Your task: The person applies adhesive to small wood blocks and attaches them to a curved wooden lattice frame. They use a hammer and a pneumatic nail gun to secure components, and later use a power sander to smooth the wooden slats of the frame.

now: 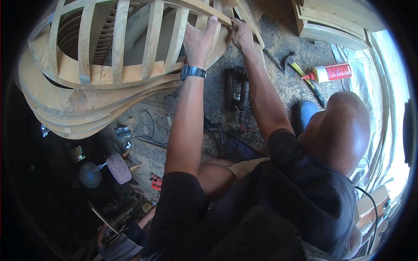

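Observation:
A curved wooden chair-like frame [130, 74] with several upright slats [118, 41] fills the upper left. My left hand [200, 40], with a dark watch at the wrist, reaches up to a light wooden strip [202, 9] along the slat tops. Its thumb presses against the strip, while the other fingers are mostly hidden behind the wood. Close by on the right, my right hand [242, 35] is closed round the strip's right end, fingers curled. A second wooden rail [250, 21] slants down just past that hand.
A hammer [300, 69] and a white-and-red glue bottle [333, 73] lie on the dusty floor at right. Beyond them stands a wooden drawer-like piece [333, 30]. Stacked curved boards [69, 104] sit below the frame. Cords and tools litter the lower left, near another person's arm [146, 217].

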The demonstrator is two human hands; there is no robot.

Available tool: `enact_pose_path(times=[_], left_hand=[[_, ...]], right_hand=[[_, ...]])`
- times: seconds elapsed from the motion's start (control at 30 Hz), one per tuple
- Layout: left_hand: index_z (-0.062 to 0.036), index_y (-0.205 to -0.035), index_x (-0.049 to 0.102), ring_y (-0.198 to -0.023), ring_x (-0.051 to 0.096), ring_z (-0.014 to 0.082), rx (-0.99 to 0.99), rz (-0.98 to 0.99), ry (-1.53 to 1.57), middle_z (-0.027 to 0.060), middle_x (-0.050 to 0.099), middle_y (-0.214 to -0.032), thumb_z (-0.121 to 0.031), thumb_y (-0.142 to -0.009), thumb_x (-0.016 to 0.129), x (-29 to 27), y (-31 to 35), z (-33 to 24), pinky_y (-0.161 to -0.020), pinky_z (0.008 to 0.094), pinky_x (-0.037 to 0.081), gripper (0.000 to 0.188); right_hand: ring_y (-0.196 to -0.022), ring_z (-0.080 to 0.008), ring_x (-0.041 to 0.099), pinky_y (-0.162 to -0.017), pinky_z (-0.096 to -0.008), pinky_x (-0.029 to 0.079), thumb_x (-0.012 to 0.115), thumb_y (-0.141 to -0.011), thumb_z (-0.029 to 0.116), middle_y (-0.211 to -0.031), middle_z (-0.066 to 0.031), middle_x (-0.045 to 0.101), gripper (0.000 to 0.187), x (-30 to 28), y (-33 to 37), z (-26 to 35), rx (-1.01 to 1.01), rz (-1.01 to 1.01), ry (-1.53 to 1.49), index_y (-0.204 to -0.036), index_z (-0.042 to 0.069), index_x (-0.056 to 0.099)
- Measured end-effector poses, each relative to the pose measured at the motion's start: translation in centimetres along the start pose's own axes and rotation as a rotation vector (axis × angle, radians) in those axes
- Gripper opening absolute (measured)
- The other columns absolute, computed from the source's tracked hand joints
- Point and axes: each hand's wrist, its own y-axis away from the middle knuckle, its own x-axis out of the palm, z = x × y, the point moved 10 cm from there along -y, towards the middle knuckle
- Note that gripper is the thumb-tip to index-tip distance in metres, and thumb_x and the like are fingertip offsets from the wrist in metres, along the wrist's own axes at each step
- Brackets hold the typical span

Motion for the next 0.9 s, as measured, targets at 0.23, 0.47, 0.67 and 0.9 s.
enact_pose_path(times=[0.23,0.47,0.67,0.9], left_hand=[[0.0135,-0.134,0.053,-0.118,0.062,0.0264,-0.12,-0.014,0.489,0.0234,0.063,-0.13,-0.032,-0.09,0.08,2.9,-1.7,-0.9,-0.1,0.0363,0.048,0.069],[0.0036,-0.121,0.056,-0.1,0.058,0.0119,-0.336,-0.009,0.502,0.0065,0.065,-0.104,-0.018,-0.091,0.076,3.3,-1.9,-0.3,-0.092,0.0284,0.045,0.042],[-0.0031,-0.115,0.058,-0.098,0.054,0.0129,-0.37,0.096,0.472,0.003,0.056,-0.104,-0.01,-0.086,0.075,3.5,-2.7,1.2,-0.091,0.029,0.043,0.035],[-0.0066,-0.112,0.056,-0.102,0.051,0.0143,-0.372,0.097,0.46,0.0016,0.051,-0.106,-0.004,-0.081,0.072,3.2,-3.2,1.3,-0.096,0.029,0.039,0.035]], right_hand=[[-0.116,-0.0412,0.061,-0.099,-0.0479,0.051,0.061,-0.094,0.008,-0.121,-0.0221,0.065,0.03,-0.1,-0.1,-1.0,0.082,-0.002,-0.065,-0.123,0.013,0.067],[-0.118,-0.0412,0.059,-0.102,-0.0483,0.047,0.062,-0.091,0.005,-0.12,-0.0214,0.065,0.032,0.0,0.9,-0.7,0.195,-0.014,-0.147,-0.122,0.011,0.067],[-0.11,-0.0404,0.06,-0.096,-0.0491,0.048,0.067,-0.087,0.001,-0.114,-0.0183,0.065,0.034,0.4,0.9,-0.9,0.258,-0.009,-0.189,-0.119,0.012,0.067],[-0.111,-0.0407,0.06,-0.099,-0.0476,0.049,0.069,-0.087,0.003,-0.115,-0.02,0.067,0.033,1.2,1.3,-1.8,0.341,-0.014,-0.237,-0.119,0.012,0.071]])
